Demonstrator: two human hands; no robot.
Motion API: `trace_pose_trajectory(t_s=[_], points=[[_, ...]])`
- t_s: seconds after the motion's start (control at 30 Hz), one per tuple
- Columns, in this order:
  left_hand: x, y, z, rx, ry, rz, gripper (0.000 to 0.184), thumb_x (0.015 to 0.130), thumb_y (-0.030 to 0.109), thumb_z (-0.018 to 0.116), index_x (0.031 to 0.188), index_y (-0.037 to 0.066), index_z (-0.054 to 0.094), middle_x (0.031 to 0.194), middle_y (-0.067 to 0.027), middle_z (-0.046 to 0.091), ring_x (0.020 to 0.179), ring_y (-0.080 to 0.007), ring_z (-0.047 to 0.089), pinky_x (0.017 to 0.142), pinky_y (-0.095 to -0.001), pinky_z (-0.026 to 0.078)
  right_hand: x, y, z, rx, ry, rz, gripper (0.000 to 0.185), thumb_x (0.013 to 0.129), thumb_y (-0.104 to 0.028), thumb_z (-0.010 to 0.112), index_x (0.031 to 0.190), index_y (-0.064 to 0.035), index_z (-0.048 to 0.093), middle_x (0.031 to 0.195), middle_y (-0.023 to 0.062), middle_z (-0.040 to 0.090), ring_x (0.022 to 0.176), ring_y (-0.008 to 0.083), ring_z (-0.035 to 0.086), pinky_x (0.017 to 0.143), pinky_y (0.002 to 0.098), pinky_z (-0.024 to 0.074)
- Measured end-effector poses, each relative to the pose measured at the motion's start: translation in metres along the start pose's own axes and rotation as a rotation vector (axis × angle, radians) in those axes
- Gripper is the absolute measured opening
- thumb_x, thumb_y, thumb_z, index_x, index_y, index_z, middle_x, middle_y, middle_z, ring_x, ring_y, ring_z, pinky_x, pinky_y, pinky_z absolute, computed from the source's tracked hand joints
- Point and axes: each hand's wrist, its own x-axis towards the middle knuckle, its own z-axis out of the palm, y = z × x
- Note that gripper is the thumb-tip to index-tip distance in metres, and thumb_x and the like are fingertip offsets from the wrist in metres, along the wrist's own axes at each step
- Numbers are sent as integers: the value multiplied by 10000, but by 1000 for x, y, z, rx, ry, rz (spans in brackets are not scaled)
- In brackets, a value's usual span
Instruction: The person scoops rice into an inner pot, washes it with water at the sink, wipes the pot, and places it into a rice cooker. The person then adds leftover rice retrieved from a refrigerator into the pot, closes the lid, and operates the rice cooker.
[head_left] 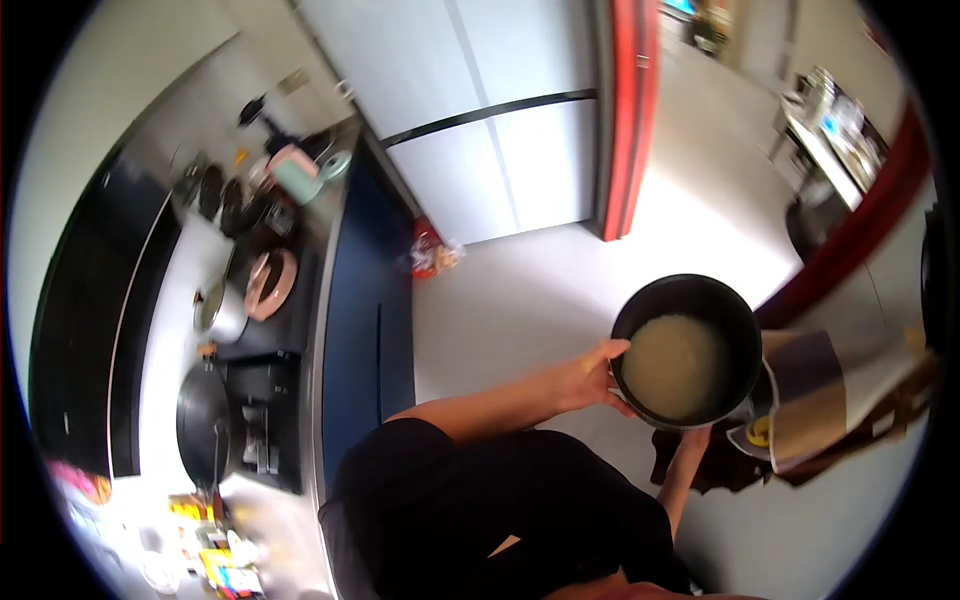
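Observation:
A dark round inner pot [740, 340], like one from a rice cooker, is held out in front of my body over the floor. Pale, rice-like contents [678, 368] cover its bottom; whether water lies over them I cannot tell. My left hand [598, 378] grips the pot's left side, thumb near the rim and fingers against the outer wall. Under the near right side, my right hand [693, 440] supports it, with most of its fingers hidden by the pot.
To the left runs a counter with a wok [205, 425] on the stove and a pink round pan [273, 285]. A grey fridge [490, 130] stands ahead beside a red door frame [628, 120]. Brown and purple cloth [810, 390] hangs close right of the pot. A red bag [428, 252] lies on the floor.

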Motion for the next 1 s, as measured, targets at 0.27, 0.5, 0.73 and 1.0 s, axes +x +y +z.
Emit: trace_pose_trajectory(t_s=[0.27, 0.5, 0.73, 1.0], points=[[-105, 75, -120, 171, 493, 163, 864, 799, 413, 653, 1454, 140, 161, 1400, -159, 325, 1245, -332, 400, 846, -513, 489, -4, 96, 85, -316, -412, 491, 173, 918, -151, 552, 1043, -32, 570, 911, 58, 637, 765, 171, 640, 576, 254, 470], [-192, 143, -213, 209, 808, 403, 909, 809, 372, 662, 1476, 125, 97, 1285, -193, 456, 1106, -312, 525, 708, -426, 569, 63, -57, 371, -328, -752, -54, 249, 953, -174, 474, 846, 25, 577, 698, 60, 569, 666, 137, 531, 634, 279, 432], [-242, 195, -299, -4, 991, 732, 833, 822, 360, 631, 1452, 110, 147, 1355, -151, 399, 1150, -307, 519, 751, -441, 557, 91, -124, 585, -277, -1193, -195, 206, 921, -177, 555, 799, -13, 531, 636, 24, 518, 596, 90, 488, 552, 249, 394], [-290, 299, -342, -15, 1186, 954, 786, 866, 526, 481, 1463, 129, 160, 1416, -145, 355, 1226, -317, 456, 857, -475, 501, 97, -148, 813, -156, -1564, -270, 285, 831, -128, 666, 679, -72, 431, 582, -47, 411, 542, 37, 372, 477, 216, 298]])
